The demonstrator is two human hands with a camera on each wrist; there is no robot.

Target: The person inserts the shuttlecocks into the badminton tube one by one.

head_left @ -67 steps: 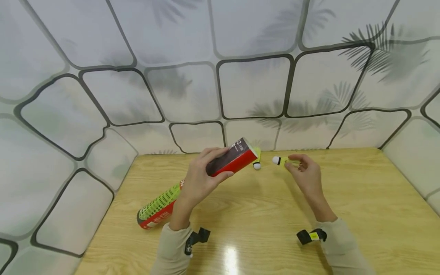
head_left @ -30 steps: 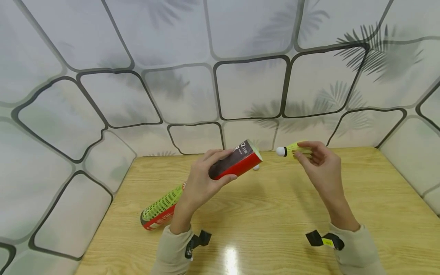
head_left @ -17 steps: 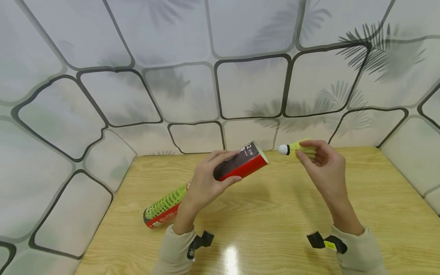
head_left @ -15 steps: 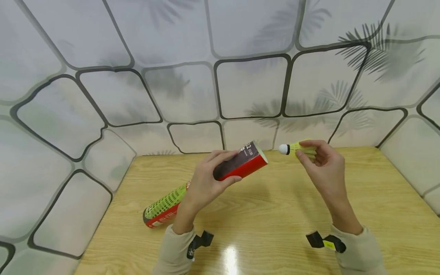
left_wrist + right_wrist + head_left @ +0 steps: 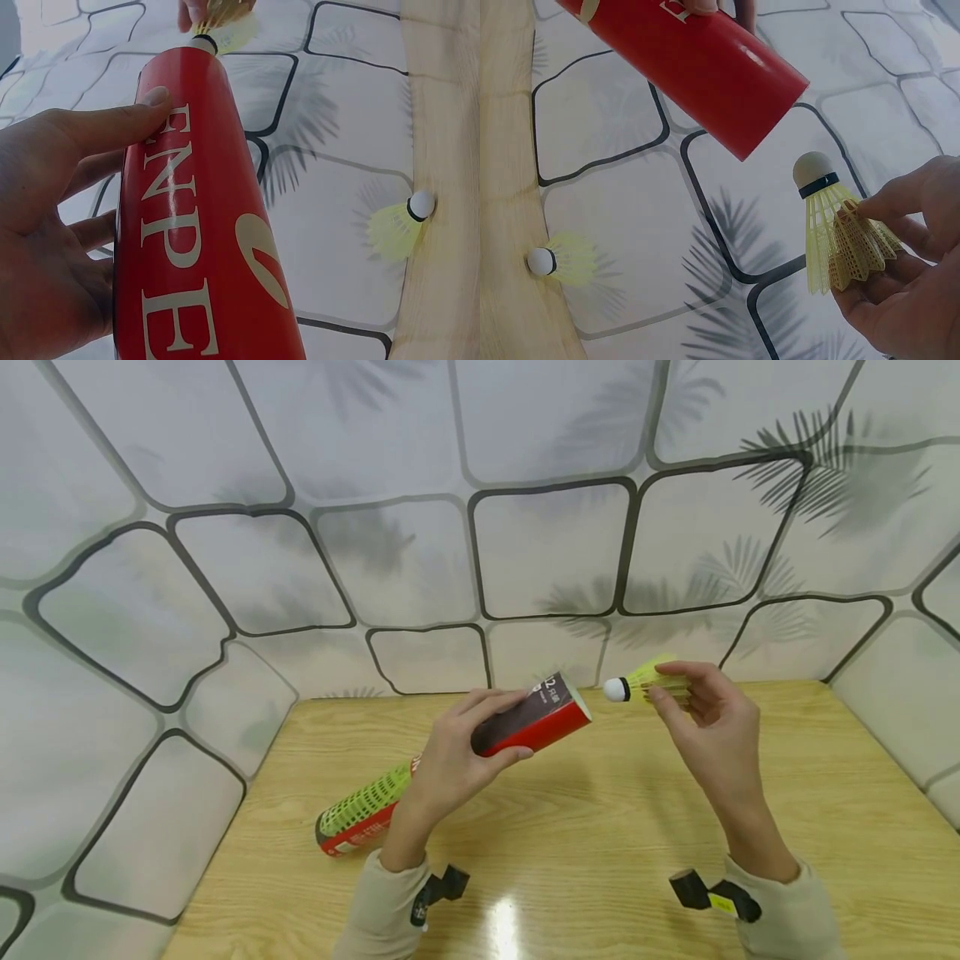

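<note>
My left hand [image 5: 453, 760] grips a red and black shuttlecock tube [image 5: 540, 718], tilted with its mouth up to the right. Green-yellow netting pattern shows on its lower part. Its inside cannot be seen. By its yellow skirt, my right hand [image 5: 712, 718] pinches a shuttlecock [image 5: 637, 683], its white cork pointing left toward the tube's mouth. A small gap separates cork and tube in the right wrist view, where the held shuttlecock [image 5: 840, 225] shows its black band. A second shuttlecock [image 5: 555, 260] lies at the table's back edge; in the head view the tube hides it.
The wooden table [image 5: 600, 860] ends at the back against a pale wall covering [image 5: 555, 552] with stone outlines and leaf shadows. Similar covering encloses the left and right sides. A black strap with a small block [image 5: 438, 893] sits on each wrist.
The left hand and tube have shifted right, covering the shuttlecock on the table. My right hand has lifted its shuttlecock up and to the right; in the last half second both hands moved only slightly.
</note>
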